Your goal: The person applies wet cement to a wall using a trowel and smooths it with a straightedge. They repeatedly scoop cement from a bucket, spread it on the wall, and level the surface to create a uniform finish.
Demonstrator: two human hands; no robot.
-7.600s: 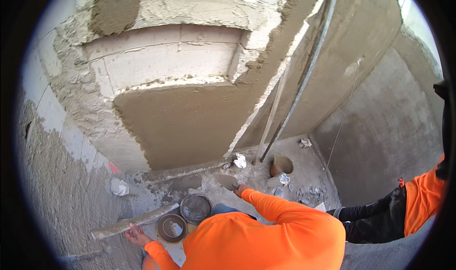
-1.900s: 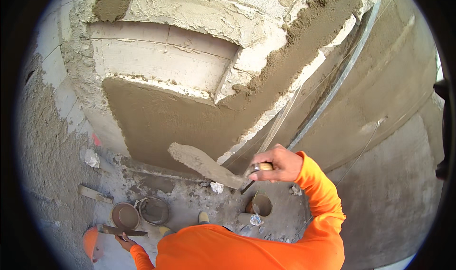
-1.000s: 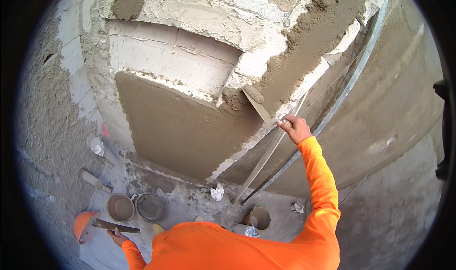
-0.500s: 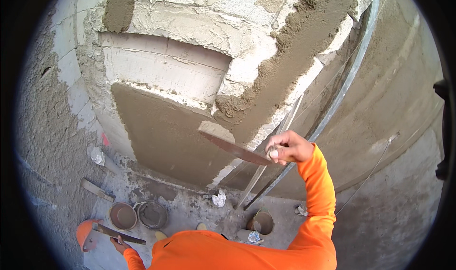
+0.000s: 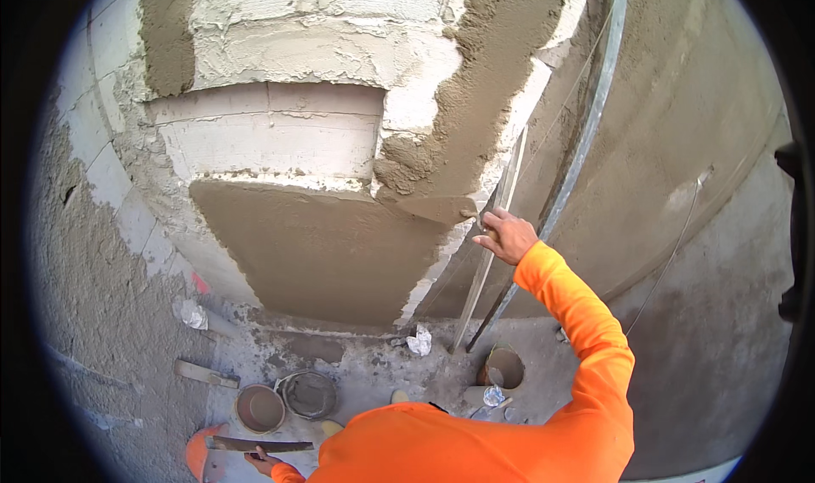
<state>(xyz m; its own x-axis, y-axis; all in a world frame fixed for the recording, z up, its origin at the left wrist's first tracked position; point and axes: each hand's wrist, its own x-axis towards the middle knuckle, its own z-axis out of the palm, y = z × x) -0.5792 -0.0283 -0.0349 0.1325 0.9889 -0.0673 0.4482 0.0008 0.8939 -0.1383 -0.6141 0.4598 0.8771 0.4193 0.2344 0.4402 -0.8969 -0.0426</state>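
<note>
My right hand (image 5: pixel 508 235) is closed round the handle of a trowel. The trowel's pointed, mortar-coloured blade (image 5: pixel 435 209) lies at the wall, where the upright mortar band (image 5: pixel 486 101) meets the smooth wet mortar patch (image 5: pixel 318 254). Low on the left, my left hand (image 5: pixel 265 463) grips a long, flat, dark board (image 5: pixel 259 445), seen almost edge-on. Above the smooth patch is a pale recess (image 5: pixel 276 135) in the block wall, with a rough lower edge.
A metal straightedge (image 5: pixel 586 135) and a wooden batten (image 5: pixel 488 266) lean just right of my right hand. Below stand a mortar bucket (image 5: pixel 310 395), a second bucket (image 5: pixel 260 408) and a third (image 5: pixel 503 369). An orange rounded shell (image 5: pixel 197 451) lies beside the board.
My right hand has moved up, and the trowel blade has gone from tilted in front of the wall to lying at the mortar. The board stays in my left hand. The view has shifted.
</note>
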